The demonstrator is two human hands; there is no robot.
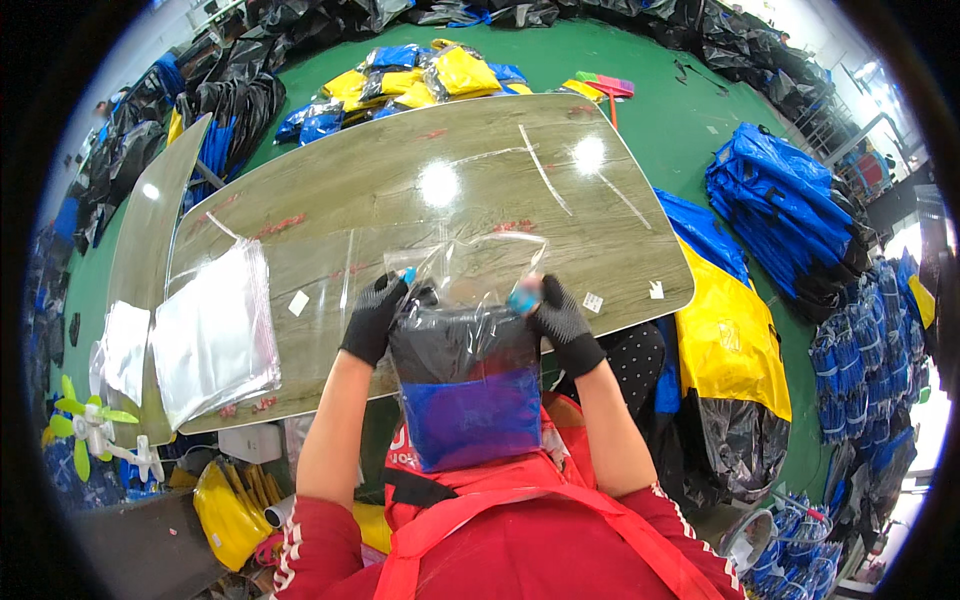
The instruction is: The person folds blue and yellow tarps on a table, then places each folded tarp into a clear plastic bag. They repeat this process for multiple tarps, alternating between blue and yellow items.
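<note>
Between my hands is a clear plastic bag [465,318] with a folded black and blue bundle [470,410] inside, held over my red apron at the table's near edge. My left hand [376,315], in a black glove with blue at a fingertip, pinches the bag's upper left side. Gloved the same way, my right hand [562,322] grips the upper right side. The bag's open-looking top lies toward the wood-patterned table [400,200]. Left of my left hand, a stack of flat clear bags [215,335] rests on the table.
Small white labels [299,302] lie on the table. Past its far edge sit packed yellow and blue bundles [420,78] on the green floor. To the right are a yellow and black bag [735,350] and blue bags [785,215]. A small green fan [90,425] stands at left.
</note>
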